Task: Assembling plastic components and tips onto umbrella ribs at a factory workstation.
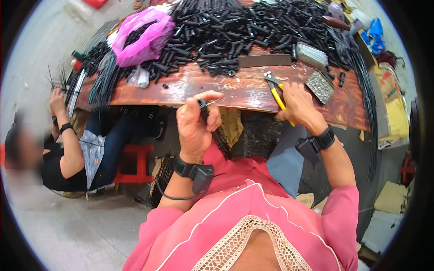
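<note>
My left hand (191,131) is raised in front of the table's near edge, its fingers closed around a black tube-shaped handle (202,104). A thin metal rod sticks out by the handle's open end, and dark thin rods (222,145) hang below the hand. I cannot tell whether they join the handle. At the table edge, my right hand (298,105) is closed over pliers with yellow handles (276,96). Their dark jaws lie on the wood, pointing away from me; part of the handles is hidden by my fingers.
Black tube handles (253,27) are heaped across the far side of the wooden table (181,88). A pink plastic bag (158,34) lies left. Right are a tray of small metal pieces (320,86) and a clear box (312,56). Another person (68,153) works at left beside a red stool (135,163).
</note>
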`<move>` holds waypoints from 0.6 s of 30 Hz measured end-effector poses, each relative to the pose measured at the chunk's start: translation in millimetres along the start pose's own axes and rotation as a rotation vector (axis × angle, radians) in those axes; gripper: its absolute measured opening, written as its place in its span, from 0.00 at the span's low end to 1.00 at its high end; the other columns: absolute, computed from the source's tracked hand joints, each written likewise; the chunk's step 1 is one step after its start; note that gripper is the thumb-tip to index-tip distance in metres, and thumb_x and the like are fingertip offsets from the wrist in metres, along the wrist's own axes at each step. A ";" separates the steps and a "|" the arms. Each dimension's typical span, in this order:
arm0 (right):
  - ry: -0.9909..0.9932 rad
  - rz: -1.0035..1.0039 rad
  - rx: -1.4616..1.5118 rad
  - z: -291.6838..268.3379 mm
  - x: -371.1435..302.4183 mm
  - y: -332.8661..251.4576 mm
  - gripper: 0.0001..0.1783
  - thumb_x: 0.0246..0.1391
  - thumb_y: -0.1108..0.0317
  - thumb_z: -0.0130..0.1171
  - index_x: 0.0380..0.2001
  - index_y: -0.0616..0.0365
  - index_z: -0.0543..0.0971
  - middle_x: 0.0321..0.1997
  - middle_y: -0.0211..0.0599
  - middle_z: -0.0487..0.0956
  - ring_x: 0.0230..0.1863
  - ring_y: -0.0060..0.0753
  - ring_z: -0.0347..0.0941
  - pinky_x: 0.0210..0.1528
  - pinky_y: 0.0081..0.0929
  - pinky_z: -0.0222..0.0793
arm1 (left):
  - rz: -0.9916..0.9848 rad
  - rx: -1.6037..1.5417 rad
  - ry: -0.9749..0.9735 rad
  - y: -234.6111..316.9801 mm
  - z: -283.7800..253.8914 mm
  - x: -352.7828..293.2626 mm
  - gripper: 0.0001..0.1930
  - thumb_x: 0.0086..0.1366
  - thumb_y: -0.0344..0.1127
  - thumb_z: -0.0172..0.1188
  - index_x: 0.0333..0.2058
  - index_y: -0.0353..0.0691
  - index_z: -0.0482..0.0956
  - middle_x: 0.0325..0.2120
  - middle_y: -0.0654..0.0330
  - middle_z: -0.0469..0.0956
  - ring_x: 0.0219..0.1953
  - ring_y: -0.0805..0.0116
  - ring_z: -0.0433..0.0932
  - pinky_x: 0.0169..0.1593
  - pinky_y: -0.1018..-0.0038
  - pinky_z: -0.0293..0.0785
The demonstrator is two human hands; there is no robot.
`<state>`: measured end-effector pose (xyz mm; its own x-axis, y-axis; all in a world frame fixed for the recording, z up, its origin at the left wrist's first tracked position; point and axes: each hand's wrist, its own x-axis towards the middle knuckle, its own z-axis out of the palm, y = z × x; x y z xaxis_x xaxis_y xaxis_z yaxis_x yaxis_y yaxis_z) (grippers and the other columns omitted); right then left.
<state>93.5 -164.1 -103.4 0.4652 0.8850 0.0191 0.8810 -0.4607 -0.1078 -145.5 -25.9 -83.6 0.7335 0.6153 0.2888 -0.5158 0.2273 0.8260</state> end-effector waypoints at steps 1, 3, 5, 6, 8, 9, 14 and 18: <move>-0.030 0.039 -0.004 4.3 -2.0 -3.6 0.34 0.31 0.66 0.69 0.46 0.64 0.69 0.41 0.54 0.74 0.47 0.57 0.71 0.45 0.46 0.70 | 0.004 0.002 0.046 0.7 2.2 0.5 0.35 0.71 0.61 0.42 0.45 0.25 0.75 0.14 0.67 0.62 0.16 0.79 0.56 0.22 0.79 0.53; 0.022 0.003 0.145 8.7 -10.1 -12.8 0.29 0.33 0.69 0.65 0.44 0.63 0.70 0.37 0.54 0.75 0.43 0.58 0.72 0.43 0.46 0.69 | 0.014 0.007 0.099 1.5 2.0 -1.3 0.36 0.70 0.61 0.45 0.43 0.23 0.76 0.13 0.67 0.63 0.15 0.80 0.57 0.21 0.80 0.52; 0.034 -0.040 0.510 5.0 -16.5 -24.1 0.20 0.37 0.74 0.57 0.39 0.62 0.71 0.29 0.55 0.75 0.34 0.61 0.73 0.38 0.46 0.67 | -0.006 0.048 0.147 1.7 -0.3 -3.3 0.39 0.68 0.66 0.42 0.43 0.25 0.78 0.12 0.69 0.62 0.14 0.82 0.56 0.20 0.81 0.51; 0.058 -0.113 0.669 -0.5 -26.9 -34.8 0.18 0.37 0.77 0.55 0.38 0.62 0.71 0.29 0.51 0.75 0.34 0.62 0.73 0.38 0.44 0.68 | -0.005 0.048 0.152 0.7 0.4 -2.7 0.39 0.68 0.66 0.42 0.43 0.25 0.78 0.12 0.69 0.62 0.14 0.82 0.56 0.20 0.81 0.51; 0.072 -0.219 0.812 -11.7 -45.5 -62.4 0.21 0.37 0.81 0.54 0.41 0.62 0.71 0.33 0.49 0.76 0.37 0.60 0.73 0.40 0.43 0.69 | -0.064 0.158 0.165 2.0 2.3 -1.8 0.47 0.62 0.76 0.37 0.47 0.30 0.76 0.11 0.70 0.59 0.14 0.79 0.53 0.21 0.79 0.51; 0.143 -0.260 0.721 -15.8 -52.7 -73.7 0.23 0.38 0.80 0.54 0.43 0.61 0.70 0.37 0.50 0.75 0.41 0.60 0.71 0.42 0.45 0.68 | -0.067 0.159 0.164 2.8 6.0 -1.9 0.47 0.62 0.76 0.37 0.47 0.30 0.76 0.11 0.70 0.59 0.14 0.79 0.53 0.21 0.79 0.51; 0.266 -0.324 0.514 -22.3 -50.0 -104.3 0.34 0.36 0.82 0.55 0.53 0.62 0.66 0.45 0.51 0.68 0.48 0.57 0.62 0.50 0.43 0.63 | -0.118 0.042 0.256 2.3 13.6 -2.8 0.44 0.63 0.73 0.41 0.44 0.28 0.80 0.12 0.71 0.64 0.14 0.84 0.57 0.19 0.83 0.50; 0.478 -0.362 0.536 -11.1 -42.4 -107.4 0.37 0.35 0.84 0.56 0.56 0.62 0.65 0.44 0.52 0.67 0.46 0.55 0.61 0.50 0.43 0.61 | -0.099 0.045 0.195 -0.1 11.6 -3.8 0.45 0.62 0.73 0.43 0.44 0.27 0.80 0.14 0.71 0.66 0.15 0.84 0.58 0.19 0.83 0.51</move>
<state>-19.8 -152.9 -81.5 0.2524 0.7927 0.5549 0.8794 0.0513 -0.4733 -143.1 -37.0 -79.1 0.6778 0.7271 0.1092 -0.4218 0.2630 0.8677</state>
